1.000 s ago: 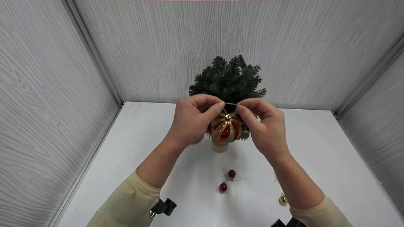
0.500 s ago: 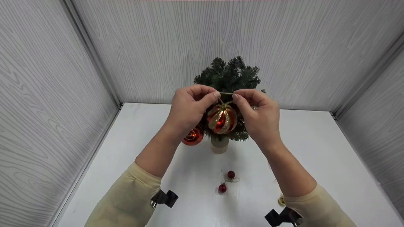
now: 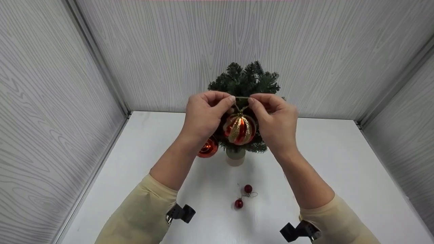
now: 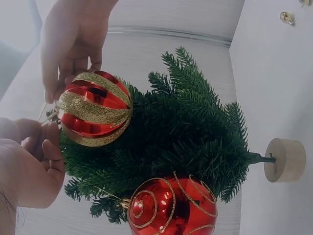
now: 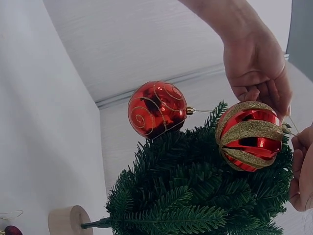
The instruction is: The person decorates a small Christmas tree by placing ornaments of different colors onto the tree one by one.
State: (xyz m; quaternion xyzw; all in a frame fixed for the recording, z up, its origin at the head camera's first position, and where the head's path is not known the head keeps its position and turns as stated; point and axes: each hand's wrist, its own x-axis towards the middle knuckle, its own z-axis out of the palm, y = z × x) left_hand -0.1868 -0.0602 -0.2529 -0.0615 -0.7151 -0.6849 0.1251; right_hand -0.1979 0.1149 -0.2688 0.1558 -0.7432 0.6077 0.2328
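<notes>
Between both hands, a red bauble with gold glitter stripes (image 3: 239,129) hangs by a thin cord loop (image 3: 242,97). My left hand (image 3: 203,115) pinches one side of the loop between thumb and fingers. The other side is pinched by my right hand (image 3: 279,122), so the cord is spread taut at the top. Behind the bauble stands a small green Christmas tree (image 3: 244,79); both wrist views show the bauble overlapping its upper branches. A second red bauble with gold swirls (image 5: 157,109) hangs at the tree's left side, partly covered by my left forearm in the head view.
The tree rises from a round wooden base (image 4: 284,160) on the white table (image 3: 152,135). Nearer me lie two small dark red baubles (image 3: 239,203) with string loops. A gold bauble (image 4: 287,18) shows in the left wrist view. Wood-grain panels (image 3: 169,51) enclose the back and sides.
Both hands have risen slightly with the striped bauble, which now hangs higher before the tree. The cord loop is spread wider at the ornament's cap. The swirled bauble has come into view.
</notes>
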